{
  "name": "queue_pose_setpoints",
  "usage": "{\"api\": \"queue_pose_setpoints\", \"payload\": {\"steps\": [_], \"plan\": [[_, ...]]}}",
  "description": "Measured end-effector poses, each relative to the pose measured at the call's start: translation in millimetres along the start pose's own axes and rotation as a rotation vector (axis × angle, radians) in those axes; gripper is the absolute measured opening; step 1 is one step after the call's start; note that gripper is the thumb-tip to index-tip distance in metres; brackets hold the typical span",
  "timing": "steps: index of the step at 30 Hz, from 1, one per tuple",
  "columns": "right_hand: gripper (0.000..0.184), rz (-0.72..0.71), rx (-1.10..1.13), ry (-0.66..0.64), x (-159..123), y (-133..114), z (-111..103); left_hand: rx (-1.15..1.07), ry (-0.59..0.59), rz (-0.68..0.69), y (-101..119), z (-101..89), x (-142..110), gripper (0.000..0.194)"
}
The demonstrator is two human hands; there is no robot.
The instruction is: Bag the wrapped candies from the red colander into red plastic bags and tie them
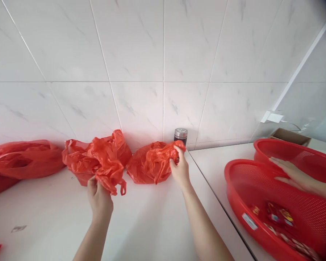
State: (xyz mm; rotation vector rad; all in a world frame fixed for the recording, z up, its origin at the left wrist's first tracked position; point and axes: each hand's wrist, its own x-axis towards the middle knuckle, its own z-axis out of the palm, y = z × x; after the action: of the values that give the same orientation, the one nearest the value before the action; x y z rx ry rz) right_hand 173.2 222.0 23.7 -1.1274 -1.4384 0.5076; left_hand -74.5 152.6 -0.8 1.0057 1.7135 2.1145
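Observation:
My left hand [99, 197] is closed on the gathered top of a crumpled red plastic bag [105, 161] near the wall. To its right, my right hand [181, 167] pinches the upper part of another red plastic bag [142, 168], which rests on the white table [141, 217]. Both bags look full-bodied, but what is inside them cannot be seen. Just behind my right hand stands a dark jar with a silver lid [180, 134], partly hidden by the bag.
More red plastic bags [29, 159] lie at the left. Two red perforated baskets [230, 185] stand at the right, the nearer holding small wrapped packets [279, 214]. Another person's hand [293, 174] reaches over them. A cardboard box [290, 137] sits behind, below a white socket [273, 116].

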Motion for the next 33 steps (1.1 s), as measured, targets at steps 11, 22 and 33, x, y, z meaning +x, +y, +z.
{"api": "queue_pose_setpoints", "payload": {"steps": [11, 22, 33], "plan": [[0.075, -0.171, -0.009, 0.189, 0, -29, -8, 0.53, -0.512, 0.467, -16, 93.6, 5, 0.036], [0.046, -0.008, -0.449, -0.281, -36, 57, 51, 0.595, -0.812, 0.482, -55, 83.0, 25, 0.033], [0.035, -0.282, 0.045, 0.018, -24, -47, 14, 0.207, -0.454, 0.403, 55, 35.5, -49, 0.071]]}}
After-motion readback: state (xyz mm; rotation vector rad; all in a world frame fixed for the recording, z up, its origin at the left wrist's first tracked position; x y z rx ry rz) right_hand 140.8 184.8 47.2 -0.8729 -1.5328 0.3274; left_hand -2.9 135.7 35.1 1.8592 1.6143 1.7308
